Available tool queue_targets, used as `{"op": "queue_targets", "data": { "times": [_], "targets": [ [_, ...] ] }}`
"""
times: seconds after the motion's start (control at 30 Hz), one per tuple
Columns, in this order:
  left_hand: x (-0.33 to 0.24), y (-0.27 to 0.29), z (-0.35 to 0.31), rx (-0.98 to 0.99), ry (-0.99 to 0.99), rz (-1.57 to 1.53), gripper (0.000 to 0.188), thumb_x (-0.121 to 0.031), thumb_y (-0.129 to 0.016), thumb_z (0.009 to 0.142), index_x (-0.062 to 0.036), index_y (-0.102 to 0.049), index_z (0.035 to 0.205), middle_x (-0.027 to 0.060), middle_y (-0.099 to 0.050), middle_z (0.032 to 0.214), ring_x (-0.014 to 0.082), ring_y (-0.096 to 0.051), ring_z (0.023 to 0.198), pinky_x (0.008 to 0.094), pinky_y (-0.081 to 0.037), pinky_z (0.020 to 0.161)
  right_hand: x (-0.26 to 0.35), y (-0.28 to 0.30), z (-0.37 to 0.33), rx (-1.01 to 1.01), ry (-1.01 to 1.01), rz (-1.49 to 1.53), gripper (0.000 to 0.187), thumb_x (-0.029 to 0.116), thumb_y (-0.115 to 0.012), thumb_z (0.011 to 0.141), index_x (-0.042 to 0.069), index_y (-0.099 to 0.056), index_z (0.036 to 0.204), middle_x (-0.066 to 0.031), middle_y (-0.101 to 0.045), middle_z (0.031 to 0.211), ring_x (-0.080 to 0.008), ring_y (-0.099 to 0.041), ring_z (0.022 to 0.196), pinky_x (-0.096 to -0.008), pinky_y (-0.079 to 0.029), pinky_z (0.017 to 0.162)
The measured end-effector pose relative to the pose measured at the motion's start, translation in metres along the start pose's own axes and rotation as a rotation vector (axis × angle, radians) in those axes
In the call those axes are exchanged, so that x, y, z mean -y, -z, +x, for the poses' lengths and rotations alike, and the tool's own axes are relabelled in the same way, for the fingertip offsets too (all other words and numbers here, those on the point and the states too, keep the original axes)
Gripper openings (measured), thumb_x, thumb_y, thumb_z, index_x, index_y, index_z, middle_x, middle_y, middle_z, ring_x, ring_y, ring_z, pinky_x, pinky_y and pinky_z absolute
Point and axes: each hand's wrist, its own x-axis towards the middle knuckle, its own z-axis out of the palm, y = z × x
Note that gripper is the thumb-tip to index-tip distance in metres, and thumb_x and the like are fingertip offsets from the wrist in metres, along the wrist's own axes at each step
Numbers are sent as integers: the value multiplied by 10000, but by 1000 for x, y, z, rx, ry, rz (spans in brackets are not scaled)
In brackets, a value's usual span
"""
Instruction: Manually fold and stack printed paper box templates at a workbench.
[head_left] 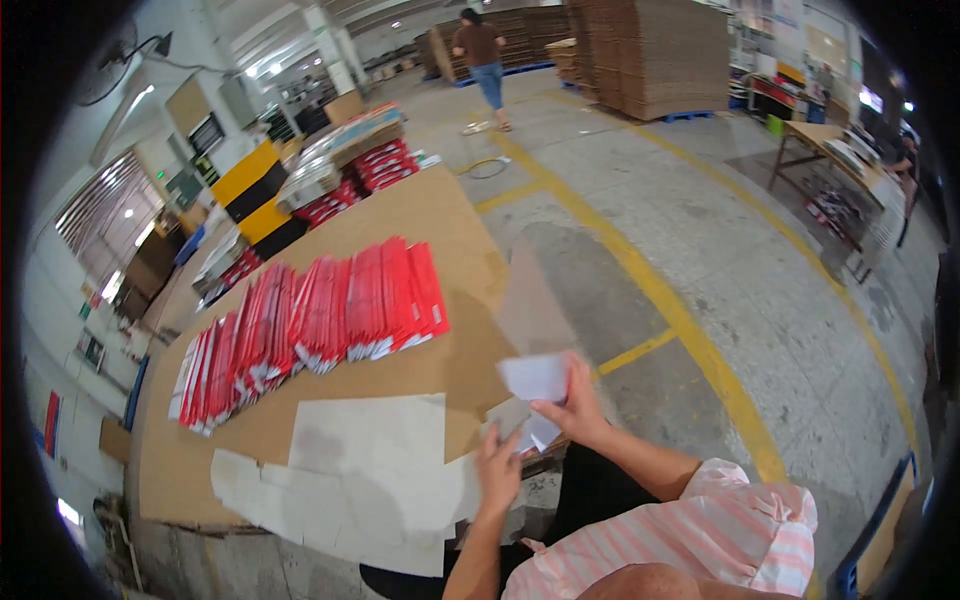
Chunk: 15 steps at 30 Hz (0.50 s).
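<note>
Two hands on white card (pixel 536 378), right hand (pixel 575 412) pinching top, left hand (pixel 497 470) beneath

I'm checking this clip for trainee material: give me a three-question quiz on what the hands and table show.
1. True or false: the right hand holds a white sheet.
2. What lies fanned in a row on the brown table? A) red flat packs B) blue bottles C) metal tools
3. Which hand is nearer the pale cardboard pieces at the table's near edge?

Key
1. True.
2. A, the red flat packs.
3. The left hand, at their right edge.
</note>
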Motion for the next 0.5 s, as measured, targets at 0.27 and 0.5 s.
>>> {"op": "queue_targets", "data": {
  "times": [0.27, 0.5],
  "targets": [
    [-63, 53, -41, 264, -129, 621, 464, -274, -649, 823, -86, -565, 1238, 217, -471, 1321, 393, -406, 1236, 512, -361, 1000, -7, -40, -29, 547, 482, -377, 561, 197, -650, 720, 99, -536, 1260, -50, -567, 1199, -225, -537, 970, -366, -451, 726],
    [-72, 89, 12, 168, -33, 668, 299, -285, -621, 851, -76, -637, 1064, 117, -665, 910, 301, -587, 956, 530, -295, 1044, -13, -32, -25, 335, 351, -65, 580, 67, -659, 687, 54, -564, 1259, -98, -621, 1196, -297, -559, 874, -380, -491, 789]
  ]
}}
